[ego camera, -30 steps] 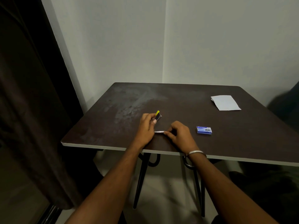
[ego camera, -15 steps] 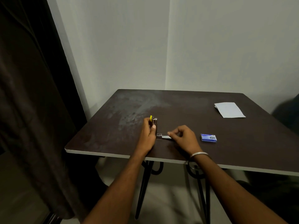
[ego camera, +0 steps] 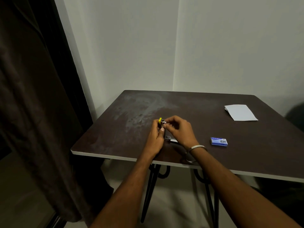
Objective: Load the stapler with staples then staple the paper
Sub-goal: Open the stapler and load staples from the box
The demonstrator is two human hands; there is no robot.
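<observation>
A small stapler (ego camera: 162, 122) with a yellow top stands swung open near the table's front edge. Its metal base (ego camera: 170, 139) lies flat on the table below it. My left hand (ego camera: 156, 137) is shut on the raised top part, thumb along its side. My right hand (ego camera: 178, 129) pinches at the upper end of that raised part with its fingertips; what is between them is too small to tell. A blue staple box (ego camera: 219, 141) lies shut on the table to the right of my hands. White folded paper (ego camera: 240, 112) lies at the far right.
The dark brown table (ego camera: 197, 104) stands in a corner of white walls, on thin black metal legs (ego camera: 150, 191). A dark curtain (ego camera: 32, 96) hangs at the left. Something dark sits beyond the table's right edge.
My right hand has left the stapler's base on the table and risen to the top of the raised part. The left hand keeps its hold. The camera has tilted up.
</observation>
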